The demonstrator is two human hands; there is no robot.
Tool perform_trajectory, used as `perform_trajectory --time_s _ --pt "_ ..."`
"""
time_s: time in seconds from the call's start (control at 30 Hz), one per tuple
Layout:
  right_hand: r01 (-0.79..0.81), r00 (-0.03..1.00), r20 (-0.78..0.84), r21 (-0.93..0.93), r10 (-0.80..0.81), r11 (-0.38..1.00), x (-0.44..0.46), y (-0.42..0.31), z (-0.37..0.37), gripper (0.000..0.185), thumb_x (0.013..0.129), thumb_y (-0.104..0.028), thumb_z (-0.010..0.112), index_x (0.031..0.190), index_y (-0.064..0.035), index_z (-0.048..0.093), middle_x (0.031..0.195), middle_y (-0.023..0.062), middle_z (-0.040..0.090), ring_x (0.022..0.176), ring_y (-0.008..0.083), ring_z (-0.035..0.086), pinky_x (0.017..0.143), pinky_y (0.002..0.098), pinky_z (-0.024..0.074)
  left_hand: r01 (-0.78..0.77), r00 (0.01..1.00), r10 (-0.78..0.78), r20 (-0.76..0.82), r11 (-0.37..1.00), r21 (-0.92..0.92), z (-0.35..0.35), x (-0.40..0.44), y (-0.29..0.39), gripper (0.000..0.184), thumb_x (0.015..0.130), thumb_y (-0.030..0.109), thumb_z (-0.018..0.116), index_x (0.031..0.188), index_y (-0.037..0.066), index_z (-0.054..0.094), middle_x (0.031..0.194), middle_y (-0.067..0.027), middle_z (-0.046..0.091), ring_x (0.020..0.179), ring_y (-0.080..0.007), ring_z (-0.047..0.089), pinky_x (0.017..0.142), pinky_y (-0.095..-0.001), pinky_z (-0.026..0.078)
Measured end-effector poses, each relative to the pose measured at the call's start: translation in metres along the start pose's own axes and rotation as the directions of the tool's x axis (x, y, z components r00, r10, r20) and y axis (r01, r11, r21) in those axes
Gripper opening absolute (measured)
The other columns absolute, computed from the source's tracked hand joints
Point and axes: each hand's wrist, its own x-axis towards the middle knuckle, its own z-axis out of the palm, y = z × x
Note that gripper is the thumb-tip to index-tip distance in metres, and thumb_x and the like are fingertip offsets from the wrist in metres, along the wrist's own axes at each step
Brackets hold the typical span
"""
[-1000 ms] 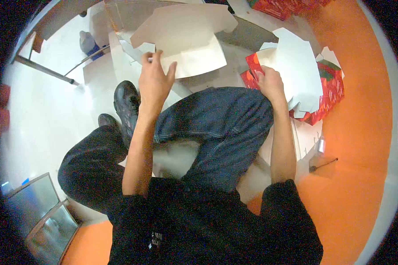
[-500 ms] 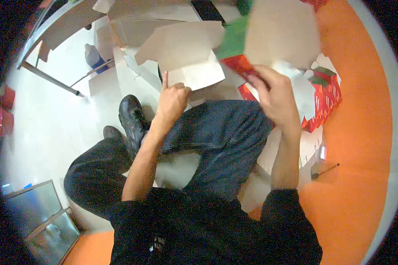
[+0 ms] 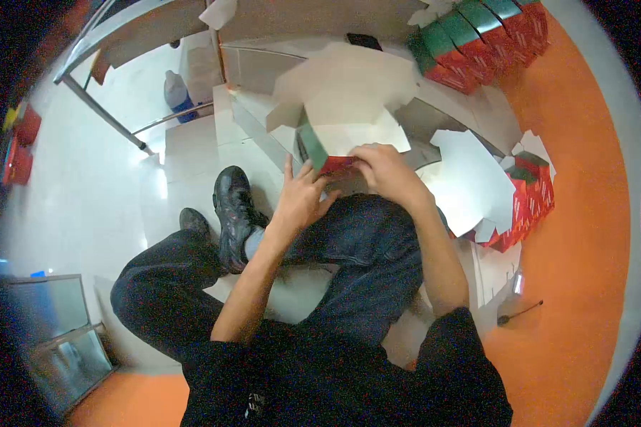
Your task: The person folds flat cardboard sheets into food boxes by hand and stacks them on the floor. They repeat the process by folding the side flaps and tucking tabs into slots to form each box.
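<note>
An open paper carton (image 3: 356, 132), pale inside with a raised back flap and red and green outside, stands just beyond my knee. My right hand (image 3: 392, 171) closes over its near rim, fingers pinching the red front edge. At its near left corner is my left hand (image 3: 303, 196), fingers apart, its tips close to or touching the green side. Whether a second carton sits beneath or behind this one is hard to tell. To the right, another open red carton (image 3: 527, 210) with white inner flaps lies beside my knee.
Several red and green cartons (image 3: 477, 46) stand in a row at the upper right. A dark phone (image 3: 363, 43) lies behind the open carton. A metal frame (image 3: 103, 107) rises at the left. A bottle (image 3: 176, 92) is on the floor. Orange flooring (image 3: 577, 285) runs along the right.
My right hand has swung left and down, bringing the red and green carton in front of my left hand. The row of cartons behind is now uncovered. The view has shifted slightly.
</note>
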Motion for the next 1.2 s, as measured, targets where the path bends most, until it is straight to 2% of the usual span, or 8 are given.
perform_trajectory --time_s 0.03,0.33,0.43,0.53,0.57,0.77,1.07,1.2 --pt "-0.029 1.0 0.011 -0.076 0.029 0.997 -0.002 0.005 0.001 0.015 0.078 -0.008 0.055 0.09 -0.0046 0.062 0.083 0.0151 0.062 0.085 0.0334 0.059 0.08 0.0445 0.0431 0.002 0.999 -0.003 0.052 1.0 0.012 0.003 -0.002 -0.005 0.028 0.078 0.024 0.065 0.1 0.007 0.063 0.112 -0.0099 0.057 0.118 -0.027 0.045 0.105 -0.0566 0.022" --pt "-0.127 0.989 -0.123 -0.46 0.079 0.879 -0.014 0.001 0.001 0.014 0.077 -0.01 0.061 0.09 -0.005 0.064 0.096 0.0076 0.061 0.097 0.0282 0.054 0.085 0.04 0.0394 -0.048 0.991 0.032 -0.132 0.992 -0.12 -0.008 0.01 -0.02 0.022 0.077 0.009 0.065 0.098 0.006 0.061 0.111 -0.0099 0.059 0.119 -0.0295 0.047 0.1 -0.0471 0.033" --pt "-0.12 0.981 -0.176 -0.197 0.085 0.973 -0.01 -0.012 0.005 0.019 0.077 -0.018 0.065 0.088 -0.0035 0.064 0.093 0.0092 0.062 0.094 0.028 0.055 0.084 0.0406 0.0395 -0.074 0.993 0.063 -0.102 0.991 -0.109 -0.01 0.016 -0.022 0.03 0.076 0.008 0.066 0.105 0.005 0.059 0.114 -0.0106 0.058 0.118 -0.0304 0.047 0.097 -0.0426 0.038" --pt "-0.174 0.966 -0.213 -0.125 0.145 0.977 0.002 -0.025 0.017 0.025 0.076 -0.024 0.067 0.087 -0.0025 0.063 0.084 0.0122 0.062 0.087 0.03 0.058 0.08 0.0415 0.0413 -0.067 0.995 0.056 -0.086 0.989 -0.132 -0.005 0.015 -0.022 0.036 0.075 0.008 0.066 0.11 0.005 0.057 0.117 -0.0107 0.057 0.118 -0.0309 0.047 0.097 -0.0418 0.039" --pt "-0.222 0.961 -0.194 -0.118 0.196 0.968 0.007 -0.025 0.02 0.024 0.077 -0.023 0.065 0.086 -0.0007 0.062 0.077 0.0154 0.062 0.076 0.0328 0.06 0.073 0.0416 0.0446 -0.064 0.995 0.053 -0.083 0.988 -0.14 -0.003 0.014 -0.021 0.038 0.075 0.008 0.067 0.112 0.005 0.057 0.118 -0.0107 0.057 0.118 -0.031 0.047 0.097 -0.0416 0.039" --pt "-0.284 0.923 -0.245 0.082 0.295 0.955 0.005 -0.03 0.009 0.018 0.077 -0.017 0.06 0.083 -0.0006 0.058 0.075 0.017 0.062 0.073 0.035 0.06 0.069 0.0447 0.044 -0.032 0.997 0.019 -0.077 0.985 -0.169 0.004 0.015 -0.027 0.042 0.075 0.016 0.066 0.114 0.005 0.054 0.124 -0.0115 0.051 0.123 -0.0298 0.041 0.102 -0.0428 0.033" --pt "-0.213 0.939 -0.265 0.054 0.22 0.975 -0.001 -0.034 0.005 0.018 0.076 -0.015 0.06 0.085 0.0002 0.059 0.079 0.0158 0.06 0.077 0.0327 0.058 0.071 0.0429 0.0429 -0.143 0.986 0.148 0.079 0.987 -0.07 0.011 0.029 -0.022 0.032 0.072 0.016 0.068 0.102 0.008 0.059 0.114 -0.0088 0.057 0.125 -0.0302 0.039 0.107 -0.0511 0.025" --pt "-0.14 0.954 -0.286 -0.177 0.085 0.974 -0.004 -0.033 0.006 0.016 0.075 -0.013 0.059 0.085 0.0004 0.058 0.081 0.0145 0.058 0.08 0.0322 0.056 0.072 0.0419 0.0425 -0.183 0.981 0.188 0.055 0.979 -0.088 0.019 0.027 -0.025 0.026 0.072 0.016 0.069 0.094 0.007 0.062 0.104 -0.0076 0.061 0.119 -0.0292 0.045 0.106 -0.0496 0.027"
